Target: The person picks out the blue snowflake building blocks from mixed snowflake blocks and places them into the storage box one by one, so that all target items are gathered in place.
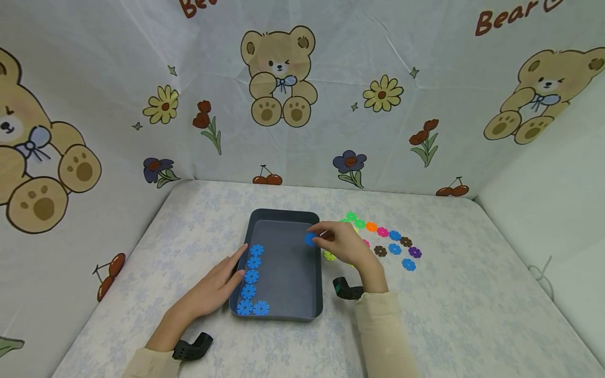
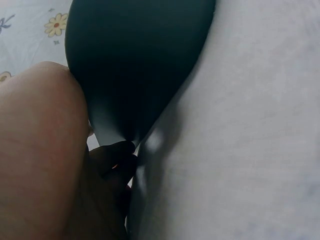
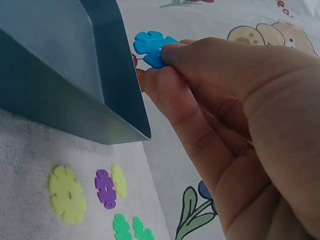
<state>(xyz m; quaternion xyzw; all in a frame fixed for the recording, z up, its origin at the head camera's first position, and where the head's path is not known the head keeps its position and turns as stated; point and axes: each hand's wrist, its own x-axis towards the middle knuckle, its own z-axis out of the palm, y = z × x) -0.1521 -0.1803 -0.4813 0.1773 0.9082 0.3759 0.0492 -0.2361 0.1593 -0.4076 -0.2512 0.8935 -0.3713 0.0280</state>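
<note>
My left hand [image 1: 215, 286] holds the left side of a dark grey rectangular tray [image 1: 288, 278], thumb over the rim and fingers along the outer wall. In the left wrist view, the fingers [image 2: 117, 157] show dark against the tray [image 2: 142, 45]. My right hand [image 1: 342, 242] pinches a blue snowflake disc [image 3: 152, 47] between thumb and fingertips, over the tray's right side near its far corner. Inside the tray, several blue snowflake discs [image 1: 252, 276] run in a column along the left wall, and another blue disc [image 1: 261, 308] lies beside the bottom one.
To the right of the tray lie loose snowflake discs: green [image 1: 360, 223], orange [image 1: 371, 227], brown [image 1: 380, 251], purple [image 1: 415, 252], blue [image 1: 408, 264] and yellow [image 3: 67, 195], partly behind my right hand in the head view. A bear-print cloth [image 1: 326, 147] hangs behind the table.
</note>
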